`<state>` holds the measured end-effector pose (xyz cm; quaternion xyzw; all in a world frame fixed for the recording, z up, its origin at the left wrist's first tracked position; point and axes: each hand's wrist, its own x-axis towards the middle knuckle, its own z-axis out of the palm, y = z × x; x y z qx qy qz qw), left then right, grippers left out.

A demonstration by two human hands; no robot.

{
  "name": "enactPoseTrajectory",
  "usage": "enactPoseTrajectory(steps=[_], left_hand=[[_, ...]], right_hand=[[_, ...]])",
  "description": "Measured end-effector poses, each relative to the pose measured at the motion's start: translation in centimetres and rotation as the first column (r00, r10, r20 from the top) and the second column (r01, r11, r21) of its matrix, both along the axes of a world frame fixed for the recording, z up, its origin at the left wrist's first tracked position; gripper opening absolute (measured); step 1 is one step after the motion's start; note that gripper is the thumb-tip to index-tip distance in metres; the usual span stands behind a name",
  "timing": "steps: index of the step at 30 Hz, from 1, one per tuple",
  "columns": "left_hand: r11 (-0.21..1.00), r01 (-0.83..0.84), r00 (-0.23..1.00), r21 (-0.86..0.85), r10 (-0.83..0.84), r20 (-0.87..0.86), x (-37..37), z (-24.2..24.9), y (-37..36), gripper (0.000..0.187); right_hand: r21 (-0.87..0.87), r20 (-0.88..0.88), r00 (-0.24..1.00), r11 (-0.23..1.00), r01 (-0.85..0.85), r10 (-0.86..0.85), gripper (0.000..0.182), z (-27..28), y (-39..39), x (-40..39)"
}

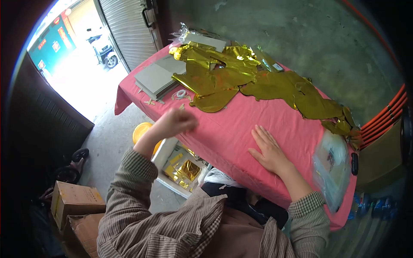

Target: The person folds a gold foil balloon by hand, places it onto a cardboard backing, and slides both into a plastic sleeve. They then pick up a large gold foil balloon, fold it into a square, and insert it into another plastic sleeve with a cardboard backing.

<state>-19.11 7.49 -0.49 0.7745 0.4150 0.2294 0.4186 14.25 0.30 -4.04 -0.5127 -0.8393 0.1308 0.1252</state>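
Observation:
My left hand (174, 124) is raised near the front-left edge of the pink-covered table (241, 129). Its fingers are curled in and slightly blurred; anything inside them is hidden. My right hand (270, 152) lies flat on the pink cloth, fingers stretched out, with nothing in it. Beyond both hands, shiny gold foil pieces (279, 88), flat like deflated balloons, stretch across the back of the table. A stack of grey boards (157, 77) sits at the far left. In front of it lie a small white ring-shaped roll (180, 93) and several small pale pieces (149, 102).
Clear plastic bags (333, 172) lie at the table's right end beside a black object (354, 164). Below the table edge stands a white box (165, 174) with gold packets, near a yellow round thing (141, 131). Cardboard boxes (77, 200) stand on the floor at lower left.

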Motion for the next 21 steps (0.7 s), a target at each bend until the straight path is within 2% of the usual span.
enactPoseTrajectory(steps=[1,3,7,9,10,12,13,14,16,17,18,20,21], left_hand=[[0.948,-0.069,0.977,0.31,0.127,-0.174,1.1,1.3,1.2,0.02],[0.76,0.005,0.955,0.65,0.189,-0.228,1.8,-0.4,5.8,0.023],[0.72,-0.015,0.958,0.694,0.21,-0.197,4.5,-2.3,10.3,0.023],[0.834,0.131,0.831,0.537,0.203,-0.518,5.6,-2.8,11.6,0.022],[0.838,0.135,0.832,0.529,0.194,-0.519,5.8,-3.5,12.2,0.022],[0.788,0.093,0.776,0.608,0.325,-0.54,5.8,-4.9,14.1,0.021],[0.737,0.137,0.809,0.662,0.302,-0.504,5.6,-5.2,14.6,0.02],[0.737,0.139,0.808,0.661,0.302,-0.506,5.5,-5.4,15.3,0.02],[0.785,-0.153,0.826,0.6,0.434,-0.358,6.0,-3.9,15.2,0.02],[0.742,-0.283,0.887,0.608,0.444,-0.129,5.8,-3.7,15.5,0.02],[0.763,-0.345,0.874,0.547,0.473,-0.109,6.0,-1.9,14.8,0.02],[0.674,-0.402,0.867,0.62,0.498,0.02,6.7,0.4,13.8,0.02],[0.672,-0.404,0.865,0.621,0.501,0.021,7.2,1.7,13.0,0.02]], right_hand=[[0.009,-0.004,1.0,1.0,0.004,-0.004,0.062,-0.5,0.4,-0.4],[0.064,-0.01,0.999,0.997,0.035,-0.034,0.06,-1.3,1.4,-1.1],[0.088,-0.037,0.998,0.995,0.045,-0.042,0.057,-1.5,1.5,-0.9],[0.091,-0.07,0.997,0.995,0.047,-0.04,0.054,-1.5,1.2,-0.9],[0.082,-0.069,0.997,0.995,0.052,-0.046,0.054,-1.7,1.0,-0.9],[0.121,-0.079,0.996,0.991,0.057,-0.048,0.052,-1.7,1.1,-1.0],[0.119,-0.08,0.996,0.991,0.059,-0.049,0.052,-1.7,1.1,-1.0],[0.118,-0.081,0.995,0.991,0.061,-0.052,0.052,-1.6,1.1,-1.0],[0.117,-0.083,0.995,0.991,0.066,-0.056,0.052,-1.6,1.1,-1.1],[0.115,-0.091,0.994,0.991,0.065,-0.054,0.052,-1.6,1.1,-1.1],[0.114,-0.099,0.994,0.991,0.063,-0.051,0.051,-1.6,1.1,-1.0],[0.132,-0.102,0.994,0.989,0.059,-0.046,0.05,-1.7,1.1,-0.9],[0.151,-0.106,0.994,0.987,0.054,-0.038,0.05,-1.8,1.2,-0.9]])
